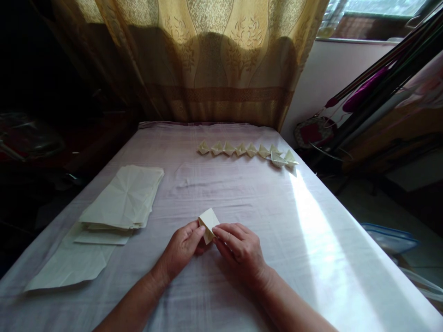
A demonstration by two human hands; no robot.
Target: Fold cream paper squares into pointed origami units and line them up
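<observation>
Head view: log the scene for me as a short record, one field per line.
Left hand: pinches the folded paper, thumb on top
Right hand: fingertips at the folded paper's right edge; thumb grip unclear
Paper stack: on the left, top sheet creased, lower sheets sticking out towards the near side
Folded shapes: pale, in a row beyond the hands, towards the far right
Surface: light cloth with wrinkles
Light: bright strip across the cloth, right of the hands
Background: patterned curtain beyond the far edge

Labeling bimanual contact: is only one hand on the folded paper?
No, the left hand and the right hand both hold the small folded paper, one on each side.
</observation>
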